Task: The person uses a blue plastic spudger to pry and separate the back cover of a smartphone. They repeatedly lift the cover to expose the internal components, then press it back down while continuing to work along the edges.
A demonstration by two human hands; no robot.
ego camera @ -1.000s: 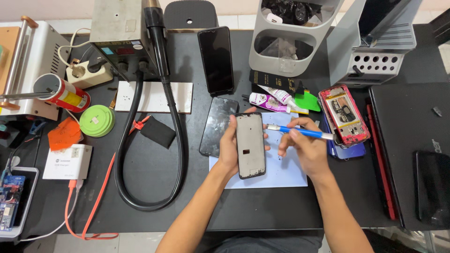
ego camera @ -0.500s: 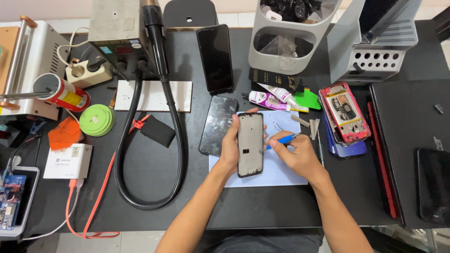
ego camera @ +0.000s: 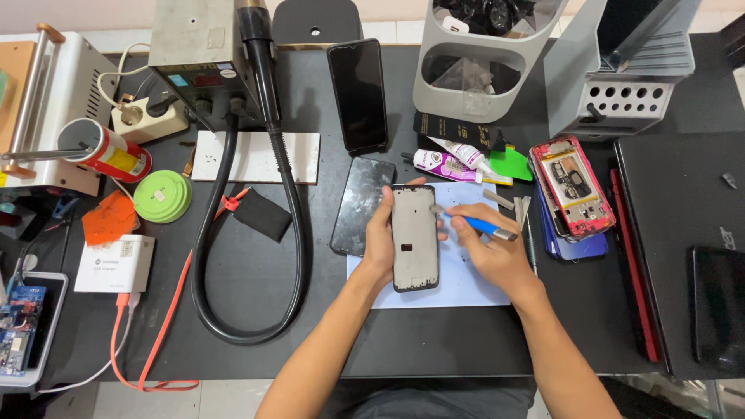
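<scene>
My left hand (ego camera: 380, 240) grips the left edge of a dark phone frame (ego camera: 414, 237), held upright over a pale blue sheet (ego camera: 466, 287) on the black table (ego camera: 295, 365). My right hand (ego camera: 494, 252) holds a blue-handled tool (ego camera: 481, 226) whose metal tip touches the frame's upper right edge. A separated dark screen panel (ego camera: 358, 206) lies just left of the frame.
An opened red phone (ego camera: 572, 186) lies on blue phones to the right, beside metal tweezers (ego camera: 518, 208). Glue tubes (ego camera: 458, 159) and a black phone (ego camera: 358, 95) sit behind. A thick black hose (ego camera: 291, 233) loops left; a green round lid (ego camera: 162, 196) and white box (ego camera: 115, 264) sit further left.
My right hand swung the blue tool in from the right, bringing its tip to the frame's upper right edge. The left hand kept holding the frame, shifting it slightly.
</scene>
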